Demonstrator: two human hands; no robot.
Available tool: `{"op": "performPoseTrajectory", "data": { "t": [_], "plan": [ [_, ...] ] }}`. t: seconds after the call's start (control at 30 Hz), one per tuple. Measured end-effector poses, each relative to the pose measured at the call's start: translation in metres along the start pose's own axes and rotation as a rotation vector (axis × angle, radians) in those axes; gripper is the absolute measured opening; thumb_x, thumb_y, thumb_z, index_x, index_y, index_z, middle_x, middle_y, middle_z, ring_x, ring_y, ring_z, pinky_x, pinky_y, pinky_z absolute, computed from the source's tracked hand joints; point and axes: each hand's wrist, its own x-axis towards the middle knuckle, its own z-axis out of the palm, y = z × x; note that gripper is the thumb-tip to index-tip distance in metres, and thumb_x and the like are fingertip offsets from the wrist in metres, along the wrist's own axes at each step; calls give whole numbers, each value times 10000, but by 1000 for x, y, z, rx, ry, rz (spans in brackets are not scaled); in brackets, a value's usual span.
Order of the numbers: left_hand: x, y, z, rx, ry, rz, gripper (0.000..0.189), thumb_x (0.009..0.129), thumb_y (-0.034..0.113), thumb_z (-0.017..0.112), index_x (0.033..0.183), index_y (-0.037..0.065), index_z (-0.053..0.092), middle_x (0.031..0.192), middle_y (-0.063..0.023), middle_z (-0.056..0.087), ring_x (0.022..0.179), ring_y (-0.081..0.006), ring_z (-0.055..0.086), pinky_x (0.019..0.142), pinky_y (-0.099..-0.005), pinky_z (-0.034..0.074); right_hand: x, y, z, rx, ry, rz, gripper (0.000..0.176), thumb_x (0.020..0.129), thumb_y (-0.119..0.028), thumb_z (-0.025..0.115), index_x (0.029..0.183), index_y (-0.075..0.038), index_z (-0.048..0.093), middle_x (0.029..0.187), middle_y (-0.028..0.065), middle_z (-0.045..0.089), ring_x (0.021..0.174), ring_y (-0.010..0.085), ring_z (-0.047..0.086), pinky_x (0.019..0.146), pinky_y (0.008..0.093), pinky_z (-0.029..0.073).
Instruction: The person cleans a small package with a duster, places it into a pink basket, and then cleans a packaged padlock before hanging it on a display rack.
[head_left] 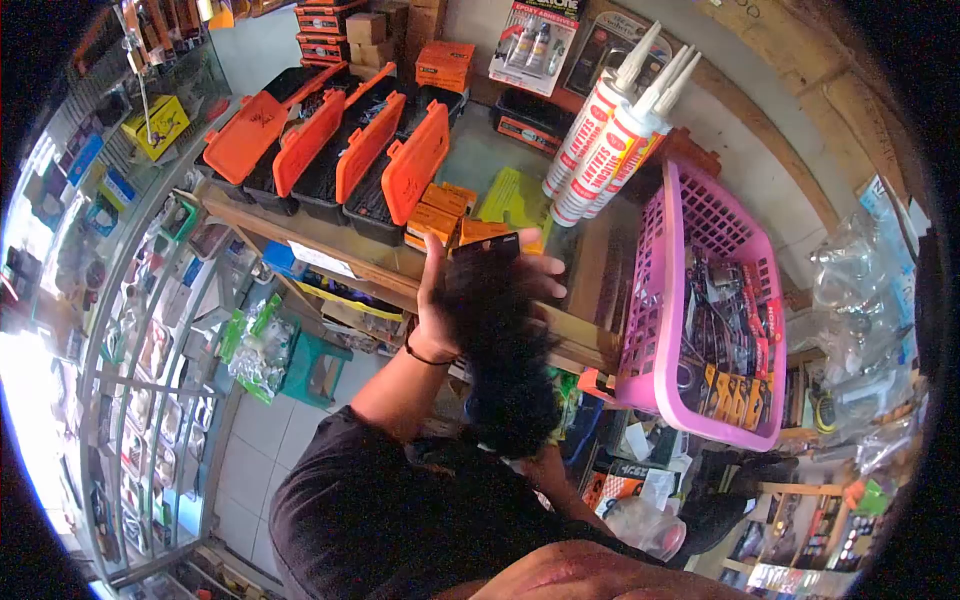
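My left hand is palm up under a flat black phone-like thing, with the thumb at its left and the fingertips curled at its right edge. Dark, fluffy, duster-like material lies across the palm and covers most of the flat thing. It hangs down toward my right forearm. My right hand is hidden behind this dark material, so its fingers do not show. Just beyond my left hand are small orange boxes and a yellow-green packet on the glass-topped counter.
Black bins with raised orange lids line the counter at left. White silicone sealant tubes stand at right beside a pink basket of packaged goods. Below at left are a green stool and a display rack.
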Motion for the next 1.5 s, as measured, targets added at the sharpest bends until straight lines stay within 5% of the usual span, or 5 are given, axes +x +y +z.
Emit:
{"op": "performPoseTrajectory", "data": {
  "t": [0.53,0.83,0.97,1.07,1.5],
  "plan": [
    [15,6,15,-28,73,10,1009,677,777,267,1308,-8,209,1186,-280,405,1035,-385,467,838,-488,396,23,12,16,-231,178,-443,173,726,-86,572,882,-13,594,729,81,607,629,186,558,591,325,437],
    [17,7,1,-198,321,89,924,713,739,283,1283,11,286,1207,-261,407,1082,-440,413,844,-591,340,28,41,26,81,75,-15,149,700,-105,622,817,-13,610,738,67,622,638,198,565,589,345,436],
    [16,8,-10,-39,-297,-50,923,718,736,276,1284,8,295,1225,-223,415,1112,-390,414,919,-557,296,26,-13,8,-94,-2,156,206,686,-197,615,830,-48,608,742,121,605,670,229,585,604,352,442],
    [19,11,12,-397,340,49,968,692,755,299,1294,-1,262,1195,-275,410,1064,-445,420,840,-579,347,33,-18,16,-328,98,-182,201,694,-225,586,814,-66,613,692,125,591,626,251,577,573,366,440],
    [26,15,-9,10,-187,-56,1015,671,773,302,1308,-11,207,1190,-257,416,1010,-376,489,826,-504,403,35,-25,12,-219,20,-92,228,728,-178,565,907,-41,595,707,151,570,601,248,551,522,379,436]
  ]
}}
